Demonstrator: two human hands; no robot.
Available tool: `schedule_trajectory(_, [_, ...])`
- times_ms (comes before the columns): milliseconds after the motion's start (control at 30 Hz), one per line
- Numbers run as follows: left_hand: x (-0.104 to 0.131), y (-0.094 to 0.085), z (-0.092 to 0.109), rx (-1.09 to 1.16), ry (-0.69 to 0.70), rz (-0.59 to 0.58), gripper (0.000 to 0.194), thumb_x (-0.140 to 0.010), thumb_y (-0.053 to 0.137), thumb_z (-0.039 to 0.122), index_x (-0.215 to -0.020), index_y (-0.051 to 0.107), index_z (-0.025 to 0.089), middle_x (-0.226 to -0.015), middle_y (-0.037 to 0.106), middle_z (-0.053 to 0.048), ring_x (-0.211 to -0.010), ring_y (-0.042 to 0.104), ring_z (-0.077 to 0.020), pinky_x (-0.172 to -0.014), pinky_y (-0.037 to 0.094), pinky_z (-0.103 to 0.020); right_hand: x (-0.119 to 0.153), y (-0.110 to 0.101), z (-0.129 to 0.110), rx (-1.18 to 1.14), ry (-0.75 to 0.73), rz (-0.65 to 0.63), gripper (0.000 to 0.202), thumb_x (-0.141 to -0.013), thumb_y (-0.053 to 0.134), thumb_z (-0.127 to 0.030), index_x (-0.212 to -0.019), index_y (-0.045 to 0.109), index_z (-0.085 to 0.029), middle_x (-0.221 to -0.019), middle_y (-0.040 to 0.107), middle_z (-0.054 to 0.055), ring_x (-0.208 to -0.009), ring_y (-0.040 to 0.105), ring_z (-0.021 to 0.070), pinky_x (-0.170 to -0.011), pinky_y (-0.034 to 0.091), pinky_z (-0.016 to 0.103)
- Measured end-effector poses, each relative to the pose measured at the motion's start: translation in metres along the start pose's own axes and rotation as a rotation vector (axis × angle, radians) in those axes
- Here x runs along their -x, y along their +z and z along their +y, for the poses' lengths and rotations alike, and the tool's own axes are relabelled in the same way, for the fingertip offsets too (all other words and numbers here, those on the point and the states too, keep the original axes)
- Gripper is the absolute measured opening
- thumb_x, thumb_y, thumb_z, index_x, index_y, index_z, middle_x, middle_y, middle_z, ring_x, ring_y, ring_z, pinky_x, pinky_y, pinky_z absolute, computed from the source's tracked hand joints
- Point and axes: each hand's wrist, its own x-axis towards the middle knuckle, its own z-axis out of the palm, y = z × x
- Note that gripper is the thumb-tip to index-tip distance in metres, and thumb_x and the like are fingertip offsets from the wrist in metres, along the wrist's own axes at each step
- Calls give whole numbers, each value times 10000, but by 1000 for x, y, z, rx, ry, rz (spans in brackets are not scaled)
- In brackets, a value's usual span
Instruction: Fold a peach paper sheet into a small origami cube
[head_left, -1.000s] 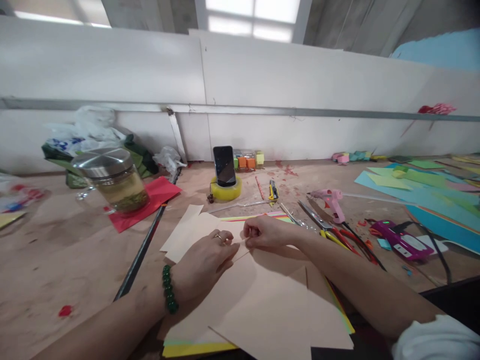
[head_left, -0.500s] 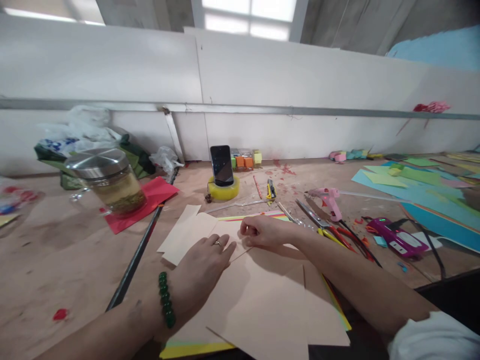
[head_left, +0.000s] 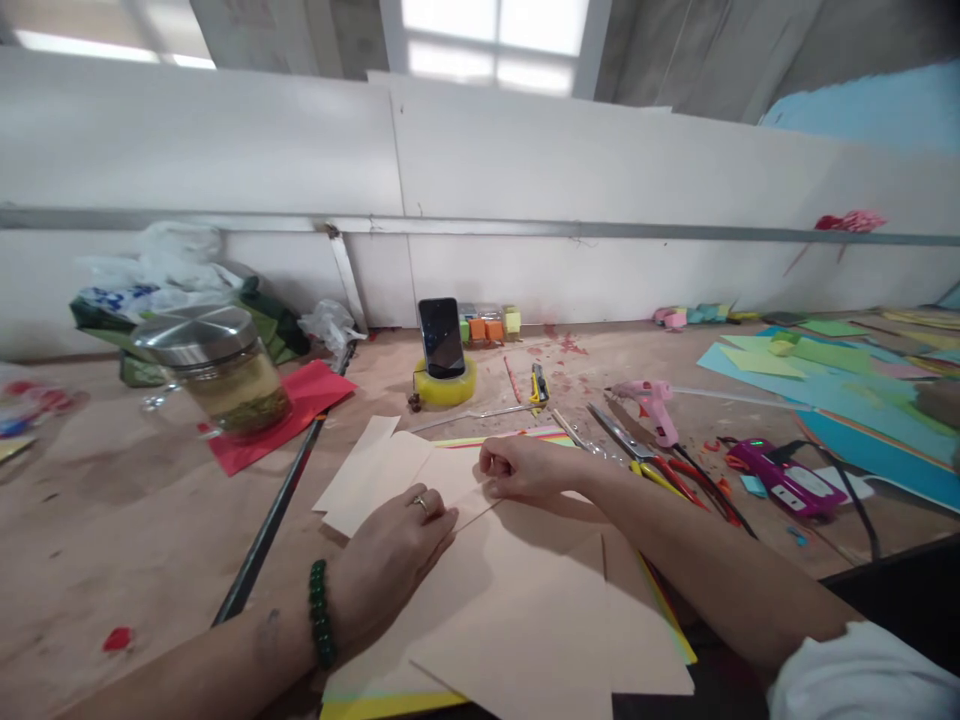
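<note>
A pale peach sheet of paper (head_left: pixel 461 470) lies in front of me, its slanting edge running between my two hands. My left hand (head_left: pixel 397 555), with a ring and a green bead bracelet, rests palm down on the sheet's near left part, fingers lying on it. At the sheet's right side, my right hand (head_left: pixel 529 467) is closed, thumb and fingertips pinched at the paper; the exact hold is partly hidden. Beneath both hands are more peach sheets (head_left: pixel 525 620), stacked over yellow and green ones. Peach strips (head_left: pixel 356 465) lie to the left of the sheet.
A phone (head_left: pixel 442 338) leans upright on a yellow tape roll (head_left: pixel 446 388). To the right are scissors (head_left: pixel 622 432), a pink glue gun (head_left: pixel 651 400) and a purple power strip (head_left: pixel 787 480). A lidded glass jug (head_left: pixel 232 390) stands left on red paper (head_left: pixel 319 388). A utility knife (head_left: pixel 539 385) lies beyond the stack.
My left hand has shifted slightly down and left, its fingers drawn closer together on the paper. My right hand stays almost in place. The view has tilted a little.
</note>
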Motion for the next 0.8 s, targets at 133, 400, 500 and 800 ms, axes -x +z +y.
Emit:
schedule_trajectory(133, [1, 5, -4, 79, -7, 26, 304, -981, 376, 206, -872, 658, 165, -837, 622, -72, -793, 554, -205, -702, 464, -321, 1, 0, 0, -16, 7, 10, 209, -732, 664, -141, -923, 581, -163, -706, 562, -36, -625, 504, 107, -555, 352, 196])
schedule_trajectory(400, [-2, 12, -9, 163, 36, 58, 278, -978, 386, 223, -970, 662, 190, -938, 643, -73, -873, 549, -208, -777, 489, -335, 1, -3, -37, 208, 26, -48, 180, -661, 590, -42, -788, 641, -159, -693, 596, -21, -618, 487, 103, -530, 316, 196])
schedule_trajectory(500, [-3, 19, -12, 191, 86, 85, 273, -976, 382, 194, -1016, 652, 194, -1038, 664, -74, -927, 552, -210, -840, 496, -352, -7, 0, -44, 148, 88, -124, 99, -688, 600, -110, -756, 657, -154, -657, 602, -22, -611, 504, 104, -521, 327, 191])
schedule_trajectory(800, [-5, 16, -10, 121, 89, 63, 223, -965, 442, 187, -985, 664, 190, -999, 683, -60, -897, 555, -216, -785, 479, -337, -30, 2, -32, 113, 177, -139, 86, -682, 671, -238, -666, 638, -160, -613, 574, -32, -621, 502, 111, -510, 333, 188])
